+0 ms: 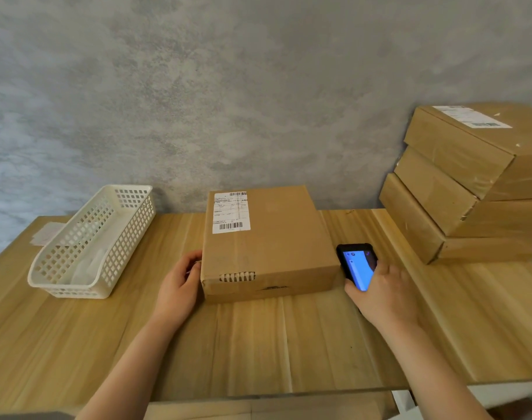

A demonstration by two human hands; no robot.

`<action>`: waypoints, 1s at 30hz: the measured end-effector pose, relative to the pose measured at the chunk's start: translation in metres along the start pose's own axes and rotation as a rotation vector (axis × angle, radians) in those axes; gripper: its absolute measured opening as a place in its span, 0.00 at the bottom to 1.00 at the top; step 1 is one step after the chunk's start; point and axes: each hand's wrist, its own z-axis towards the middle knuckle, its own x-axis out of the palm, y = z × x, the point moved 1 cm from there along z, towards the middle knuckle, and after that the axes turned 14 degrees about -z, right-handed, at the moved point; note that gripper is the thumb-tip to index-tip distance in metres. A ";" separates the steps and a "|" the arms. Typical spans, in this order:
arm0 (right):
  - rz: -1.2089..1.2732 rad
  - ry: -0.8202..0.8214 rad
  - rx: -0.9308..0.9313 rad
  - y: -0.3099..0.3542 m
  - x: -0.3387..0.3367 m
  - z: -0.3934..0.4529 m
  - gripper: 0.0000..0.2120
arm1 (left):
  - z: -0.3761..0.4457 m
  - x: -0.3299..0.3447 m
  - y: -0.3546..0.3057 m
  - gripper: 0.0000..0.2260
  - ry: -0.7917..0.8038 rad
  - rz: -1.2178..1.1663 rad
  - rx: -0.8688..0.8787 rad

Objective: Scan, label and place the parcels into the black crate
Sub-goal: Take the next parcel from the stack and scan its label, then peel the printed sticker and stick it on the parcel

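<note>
A flat cardboard parcel [273,237] lies in the middle of the wooden table [258,344], with a white shipping label [230,212] on its top left. My left hand [181,283] rests against the parcel's left side near its front corner, fingers curved along the edge. My right hand [382,294] grips a black handheld scanner [358,266] with a lit blue screen, just right of the parcel's front right corner. No black crate is in view.
A white perforated plastic basket [92,244] holding pale sheets stands at the left, with a slip of paper [45,233] behind it. Three stacked cardboard parcels [470,189] sit at the right. A grey wall backs the table. More cardboard shows below the front edge.
</note>
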 end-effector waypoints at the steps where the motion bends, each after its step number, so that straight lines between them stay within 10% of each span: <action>1: 0.000 0.011 0.002 0.000 -0.001 -0.001 0.32 | 0.000 0.001 -0.001 0.12 -0.002 0.005 -0.002; 13: 0.237 0.013 -0.165 0.020 -0.070 0.016 0.27 | 0.002 -0.011 -0.024 0.13 -0.042 0.195 -0.006; 30: 0.266 0.016 -0.889 0.267 -0.137 -0.025 0.19 | 0.019 -0.185 -0.055 0.11 -0.306 0.459 0.121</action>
